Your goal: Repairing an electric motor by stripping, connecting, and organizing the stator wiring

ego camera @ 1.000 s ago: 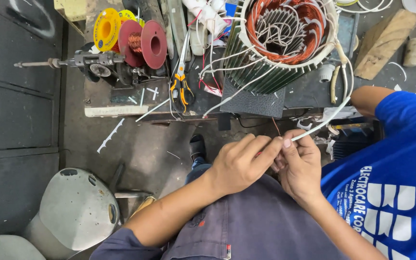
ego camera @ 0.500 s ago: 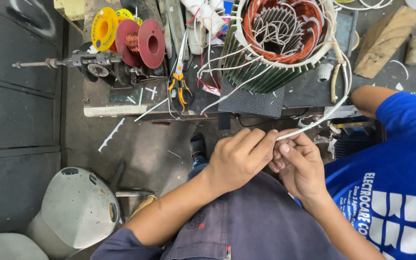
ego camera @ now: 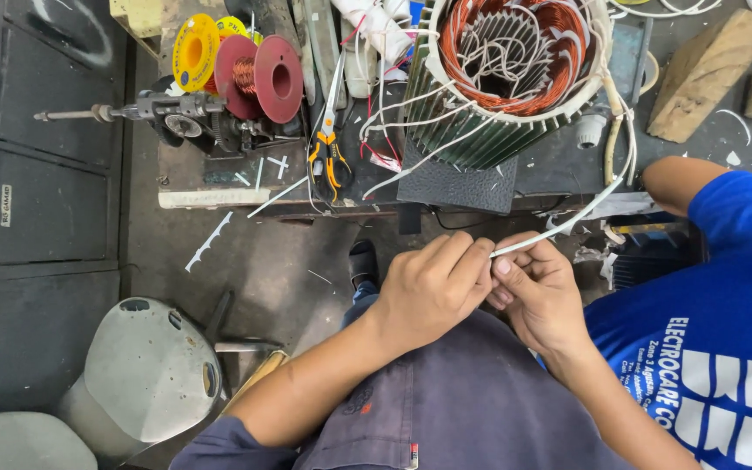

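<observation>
My left hand [ego camera: 433, 287] and my right hand [ego camera: 540, 294] meet over my lap, below the bench edge. Both pinch the end of a thin white sleeved wire [ego camera: 559, 233]. The wire rises to the right and loops up to a motor stator [ego camera: 502, 83] lying on the bench. The stator has green ribbed sides, copper windings and several white leads hanging from it. My left fingertips close over the wire's tip. The right thumb and fingers press on the wire just beside them.
On the dark workbench [ego camera: 211, 174] lie orange-handled pliers [ego camera: 328, 157], red [ego camera: 263, 77] and yellow [ego camera: 195, 52] wire spools and a winding tool. A wooden block [ego camera: 707, 74] lies at the top right. Grey stools [ego camera: 145, 374] stand at the lower left. A person's blue shirt [ego camera: 724, 348] fills the right side.
Both hands keep hold of the white wire and have shifted slightly downward and left together. The left fingers have closed further over its tip.
</observation>
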